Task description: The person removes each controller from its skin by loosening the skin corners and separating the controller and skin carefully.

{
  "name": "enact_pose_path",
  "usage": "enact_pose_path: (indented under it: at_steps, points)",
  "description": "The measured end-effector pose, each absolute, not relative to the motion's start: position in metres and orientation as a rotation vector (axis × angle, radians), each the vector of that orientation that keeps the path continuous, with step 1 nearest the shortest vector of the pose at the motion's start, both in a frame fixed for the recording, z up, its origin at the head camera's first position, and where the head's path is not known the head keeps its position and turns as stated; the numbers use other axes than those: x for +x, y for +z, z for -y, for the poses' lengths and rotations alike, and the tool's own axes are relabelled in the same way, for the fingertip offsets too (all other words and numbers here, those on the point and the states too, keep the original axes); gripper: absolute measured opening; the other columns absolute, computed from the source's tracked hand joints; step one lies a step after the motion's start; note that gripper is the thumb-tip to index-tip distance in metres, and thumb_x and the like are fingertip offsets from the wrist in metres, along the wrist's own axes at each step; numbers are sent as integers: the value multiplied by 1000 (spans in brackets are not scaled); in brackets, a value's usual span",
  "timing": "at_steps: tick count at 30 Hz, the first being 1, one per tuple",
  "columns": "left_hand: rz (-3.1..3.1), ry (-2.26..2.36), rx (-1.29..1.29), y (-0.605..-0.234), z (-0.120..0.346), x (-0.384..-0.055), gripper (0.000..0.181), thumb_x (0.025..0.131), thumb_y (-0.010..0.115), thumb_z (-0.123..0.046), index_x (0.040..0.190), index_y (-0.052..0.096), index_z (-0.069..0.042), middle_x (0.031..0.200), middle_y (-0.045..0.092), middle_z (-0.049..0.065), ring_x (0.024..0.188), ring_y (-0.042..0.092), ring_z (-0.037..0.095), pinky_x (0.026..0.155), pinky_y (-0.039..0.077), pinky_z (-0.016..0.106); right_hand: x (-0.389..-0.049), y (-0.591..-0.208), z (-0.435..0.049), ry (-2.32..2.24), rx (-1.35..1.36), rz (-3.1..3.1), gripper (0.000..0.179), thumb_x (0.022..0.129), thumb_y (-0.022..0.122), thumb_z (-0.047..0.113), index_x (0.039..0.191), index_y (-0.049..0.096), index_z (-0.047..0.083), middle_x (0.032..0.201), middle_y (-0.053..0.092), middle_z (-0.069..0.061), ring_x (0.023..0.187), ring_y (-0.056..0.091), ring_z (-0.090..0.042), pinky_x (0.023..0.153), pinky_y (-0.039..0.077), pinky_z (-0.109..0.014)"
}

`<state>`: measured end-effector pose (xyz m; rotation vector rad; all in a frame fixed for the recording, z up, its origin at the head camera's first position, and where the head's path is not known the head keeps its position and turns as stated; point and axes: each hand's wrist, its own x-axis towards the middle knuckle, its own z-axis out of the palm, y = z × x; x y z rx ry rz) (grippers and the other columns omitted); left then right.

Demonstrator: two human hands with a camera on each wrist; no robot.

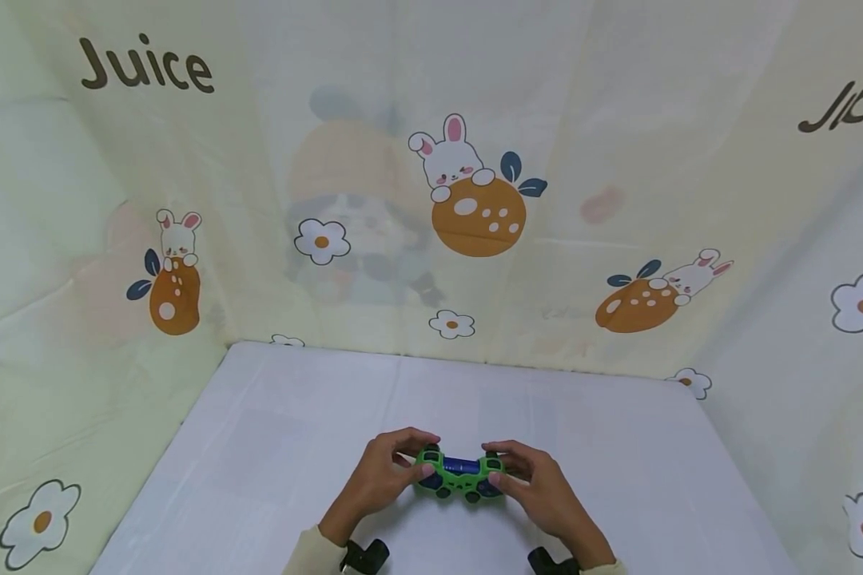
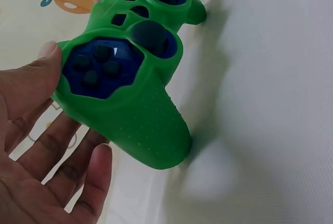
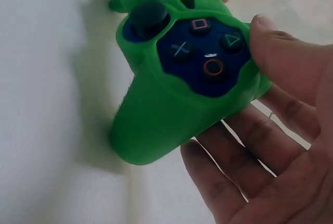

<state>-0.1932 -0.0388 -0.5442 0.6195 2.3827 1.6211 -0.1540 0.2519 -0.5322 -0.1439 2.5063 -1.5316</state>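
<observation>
A game controller (image 1: pixel 467 483) in a green cover, with dark blue faces and black sticks, is held between both hands near the front of the table. My left hand (image 1: pixel 386 471) pinches its left end, thumb on the edge by the direction buttons. At the other end, my right hand (image 1: pixel 542 487) pinches it with the thumb beside the symbol buttons. Both wrist views show the green grips (image 2: pixel 151 125) pointing toward the white surface, with shadows alongside. Part of the fingers behind the controller is hidden.
The white tabletop (image 1: pixel 295 423) spreads around the hands. Cloth walls (image 1: pixel 618 120) printed with rabbits, oranges and flowers rise at the back and both sides. A black strap-mounted device (image 1: pixel 365 557) sits at the left wrist, another (image 1: pixel 552 561) at the right.
</observation>
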Motion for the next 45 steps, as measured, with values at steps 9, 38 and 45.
enact_pose_path:
  at_steps: [9,38,45]
  points:
    - [-2438,1666,631,-543,40,-192,40,92,84,-20,130,74,-30,127,75,-16,118,69,11,95,55,34,-154,-532,-245,-1600,-217,-2552,45,93,82,22,136,68,14,135,73,-2,128,69,-24,114,49,-56]
    - [-2496,1554,684,-557,44,-188,38,87,89,-18,123,79,-21,123,77,-12,121,67,16,100,57,44,-150,-546,-238,-1478,-229,-2632,38,86,89,21,121,76,22,124,78,6,125,71,-22,113,51,-53]
    - [-2530,1474,722,-557,43,-188,40,85,91,-22,123,79,-28,125,74,-8,122,65,19,102,56,44,-157,-540,-241,-1332,-402,-2656,32,94,81,33,124,77,23,124,77,7,125,69,-27,109,50,-62]
